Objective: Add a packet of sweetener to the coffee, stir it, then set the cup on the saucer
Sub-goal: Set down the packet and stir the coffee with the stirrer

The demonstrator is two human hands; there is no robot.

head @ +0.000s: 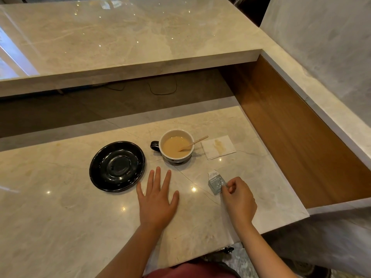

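A dark cup (176, 146) with a white inside holds milky coffee and stands on the marble counter. A wooden stirrer (194, 143) leans in it, its upper end over the right rim. The black saucer (117, 166) lies bare to the cup's left. A small grey-blue sweetener packet (215, 182) lies on the counter in front of the cup to the right, its top looking torn. My right hand (237, 197) pinches the packet's lower right corner. My left hand (157, 199) rests flat on the counter, fingers spread, just in front of the cup and beside the saucer.
A white napkin (217, 147) with a brown stain lies right of the cup. A raised marble ledge (128, 63) runs across the back. A wooden side panel (297, 141) bounds the right. The counter's front edge (200, 255) is near my body.
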